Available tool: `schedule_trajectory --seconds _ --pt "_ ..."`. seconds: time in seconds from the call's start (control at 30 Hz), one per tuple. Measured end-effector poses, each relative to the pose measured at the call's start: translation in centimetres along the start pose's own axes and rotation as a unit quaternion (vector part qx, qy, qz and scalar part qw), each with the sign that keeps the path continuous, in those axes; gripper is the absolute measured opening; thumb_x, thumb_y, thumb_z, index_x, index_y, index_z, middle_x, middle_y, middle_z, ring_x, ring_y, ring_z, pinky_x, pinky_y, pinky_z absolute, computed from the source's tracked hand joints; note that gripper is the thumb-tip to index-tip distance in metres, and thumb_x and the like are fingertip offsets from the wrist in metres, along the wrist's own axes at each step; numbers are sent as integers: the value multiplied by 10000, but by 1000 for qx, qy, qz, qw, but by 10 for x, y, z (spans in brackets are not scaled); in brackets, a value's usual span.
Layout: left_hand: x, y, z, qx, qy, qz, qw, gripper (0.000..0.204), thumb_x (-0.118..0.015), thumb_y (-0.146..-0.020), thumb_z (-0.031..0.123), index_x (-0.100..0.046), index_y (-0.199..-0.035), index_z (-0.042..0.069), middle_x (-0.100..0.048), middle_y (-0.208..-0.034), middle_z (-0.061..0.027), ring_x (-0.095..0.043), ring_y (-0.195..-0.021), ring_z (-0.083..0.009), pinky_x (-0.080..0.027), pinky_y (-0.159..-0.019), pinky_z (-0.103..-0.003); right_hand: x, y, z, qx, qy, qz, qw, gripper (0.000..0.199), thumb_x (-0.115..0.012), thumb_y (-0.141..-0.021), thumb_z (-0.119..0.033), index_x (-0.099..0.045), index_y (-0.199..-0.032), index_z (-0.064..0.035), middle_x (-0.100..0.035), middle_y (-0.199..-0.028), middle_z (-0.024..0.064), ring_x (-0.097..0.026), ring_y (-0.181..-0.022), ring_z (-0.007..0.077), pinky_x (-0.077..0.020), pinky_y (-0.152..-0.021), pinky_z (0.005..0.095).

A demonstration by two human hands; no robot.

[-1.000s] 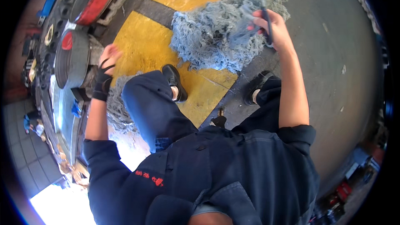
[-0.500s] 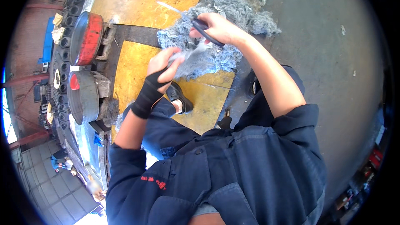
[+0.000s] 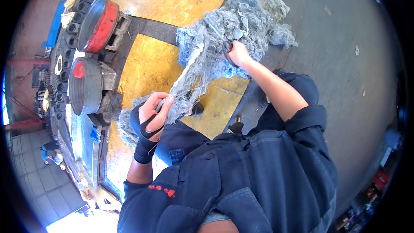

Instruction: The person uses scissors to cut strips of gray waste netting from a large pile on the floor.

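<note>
My left hand [image 3: 154, 111], in a black wrist wrap, pinches the near end of a frayed grey-white fibre strip [image 3: 189, 70]. The strip stretches up and right to a heap of tangled blue-grey fibre [image 3: 248, 21] on the floor. In my right hand [image 3: 238, 55] are black-handled scissors [image 3: 228, 53], their pale blade pointing up and left over the heap. Whether the blades are apart cannot be made out. More loose fibre [image 3: 127, 127] lies left of my left wrist.
Yellow, worn floor plates [image 3: 148, 67] lie beneath the fibre, with dark grey floor [image 3: 340, 69] to the right. At left stand a red-and-black drum [image 3: 103, 26] and a grey drum [image 3: 91, 87] on blocks. Beyond them runs a row of black cylinders [image 3: 69, 54].
My left hand has moved down and left, drawing the fibre out into a long strip. My right hand has moved right and down with the scissors.
</note>
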State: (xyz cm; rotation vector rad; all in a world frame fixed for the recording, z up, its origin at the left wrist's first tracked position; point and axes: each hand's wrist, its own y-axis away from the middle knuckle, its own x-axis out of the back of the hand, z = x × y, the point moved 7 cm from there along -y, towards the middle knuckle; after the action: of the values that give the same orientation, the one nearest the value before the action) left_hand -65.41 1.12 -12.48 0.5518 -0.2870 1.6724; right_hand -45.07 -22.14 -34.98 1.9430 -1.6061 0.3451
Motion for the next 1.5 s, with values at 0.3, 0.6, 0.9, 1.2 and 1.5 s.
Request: schedule_trajectory --seconds 0.3,0.6,0.9,1.2,1.5 --pt "13 15 9 9 30 -14 999 94 -631 -835 21 -593 -910 -21 -593 -681 12 -487 -633 -3 -372 -573 -157 -45 21 -92 128 -27 6 991 291 -688 -720 -190 -518 -930 -84 -634 -850 97 -621 -855 290 -474 -754 374" --pt "21 23 16 43 85 -40 995 98 -617 -834 -10 -596 -924 -39 -601 -725 1 -495 -666 -17 -375 -601 -162 -66 12 -125 219 -18 61 974 291 -678 -721 -168 -505 -939 -81 -604 -943 118 -578 -925 328 -466 -765 406" --pt "46 34 50 -39 55 -47 997 130 -661 -760 -47 -641 -887 -30 -650 -800 -59 -584 -731 -68 -430 -635 -183 -51 -20 -159 293 30 18 956 207 -658 -738 -148 -519 -877 -82 -610 -873 132 -596 -868 324 -475 -722 378" --pt "141 13 74 -131 98 154 974 138 -588 -833 -28 -604 -970 -22 -601 -874 -18 -531 -811 -66 -387 -740 -175 159 -20 -282 349 -13 171 921 259 -683 -778 -131 -502 -913 -3 -619 -846 127 -614 -810 206 -489 -752 325" --pt "193 -51 169 -272 126 229 926 157 -596 -895 128 -611 -1015 27 -578 -859 51 -473 -734 -14 -336 -657 -150 348 61 -419 471 -44 455 755 152 -619 -797 -147 -540 -819 -19 -540 -676 144 -537 -633 262 -440 -615 366"
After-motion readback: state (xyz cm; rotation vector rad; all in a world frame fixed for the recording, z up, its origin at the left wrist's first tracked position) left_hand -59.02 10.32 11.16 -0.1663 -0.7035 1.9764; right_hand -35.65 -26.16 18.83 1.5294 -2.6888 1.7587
